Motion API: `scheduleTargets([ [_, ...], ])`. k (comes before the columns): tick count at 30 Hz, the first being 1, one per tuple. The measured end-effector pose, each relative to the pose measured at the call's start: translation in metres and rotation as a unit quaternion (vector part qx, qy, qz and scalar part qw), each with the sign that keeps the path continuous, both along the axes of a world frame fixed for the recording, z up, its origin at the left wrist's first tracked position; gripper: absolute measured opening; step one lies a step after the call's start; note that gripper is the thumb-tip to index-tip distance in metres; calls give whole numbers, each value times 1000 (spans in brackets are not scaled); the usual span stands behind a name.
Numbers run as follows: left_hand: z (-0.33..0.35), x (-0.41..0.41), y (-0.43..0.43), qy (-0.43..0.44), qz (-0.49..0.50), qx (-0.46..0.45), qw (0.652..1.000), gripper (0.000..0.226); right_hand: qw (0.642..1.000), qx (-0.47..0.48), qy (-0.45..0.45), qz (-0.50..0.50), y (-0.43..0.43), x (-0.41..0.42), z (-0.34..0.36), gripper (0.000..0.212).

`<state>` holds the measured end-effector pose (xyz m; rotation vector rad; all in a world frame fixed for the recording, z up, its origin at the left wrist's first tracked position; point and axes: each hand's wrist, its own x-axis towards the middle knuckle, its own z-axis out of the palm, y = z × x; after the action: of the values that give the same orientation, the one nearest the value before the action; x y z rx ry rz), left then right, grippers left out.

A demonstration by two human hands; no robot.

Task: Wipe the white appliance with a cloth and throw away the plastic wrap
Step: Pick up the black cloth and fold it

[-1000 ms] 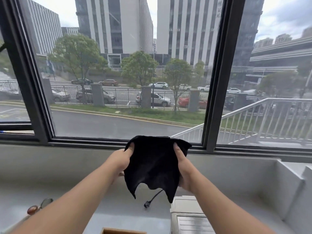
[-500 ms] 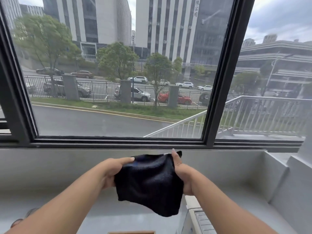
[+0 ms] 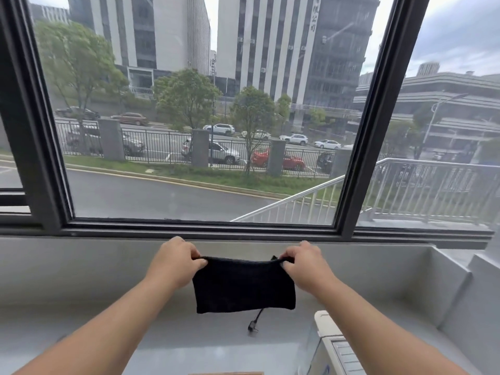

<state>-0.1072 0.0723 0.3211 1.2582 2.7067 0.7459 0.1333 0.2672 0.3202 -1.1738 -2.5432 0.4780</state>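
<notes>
Low in the centre of the frame, my left hand (image 3: 175, 262) and right hand (image 3: 304, 263) each pinch a top corner of the black cloth (image 3: 243, 285), a soft rectangle hanging flat. The white appliance (image 3: 334, 345), ribbed plastic, sits at lower right on the grey sill (image 3: 81, 280); a black cable plug (image 3: 253, 326) lies below the cloth. The vertical writing on the building beyond the window (image 3: 359, 131) is too small to read.

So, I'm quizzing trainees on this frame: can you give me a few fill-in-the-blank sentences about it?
1. Both hands, left hand and right hand, hold a cloth whose colour is ____.
2. The hands grip the cloth by its ____ edge.
3. The white appliance sits at the lower ____ of the view.
4. Below the cloth a black ____ lies on the counter.

Missing words: black; top; right; plug
</notes>
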Motion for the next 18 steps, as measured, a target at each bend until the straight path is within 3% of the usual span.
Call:
scheduleTargets([
  [3, -1, 3, 0, 6, 9, -27, 1000, 22, 999, -10, -32, 3, -7, -7, 0, 23],
  [6, 1, 10, 0, -52, 37, -44, 997, 24, 985, -163, 43, -25, -19, -12, -2, 22],
  [8, 4, 20, 4, -138, 29, -28, 990, 22, 958, -266, 102, -40, -28, -18, -4, 26],
  [12, 2, 48, 19, -348, -23, 42, 936, 23, 889, -427, 160, 27, -49, -30, -8, 25],
  [16, 1, 68, 28, -461, -72, 87, 880, 25, 837, -500, 202, 91, -62, -39, -8, 20],
  [18, 1, 69, 29, -511, -92, 102, 849, 28, 787, -551, 250, 120, -62, -38, -8, 25],
])
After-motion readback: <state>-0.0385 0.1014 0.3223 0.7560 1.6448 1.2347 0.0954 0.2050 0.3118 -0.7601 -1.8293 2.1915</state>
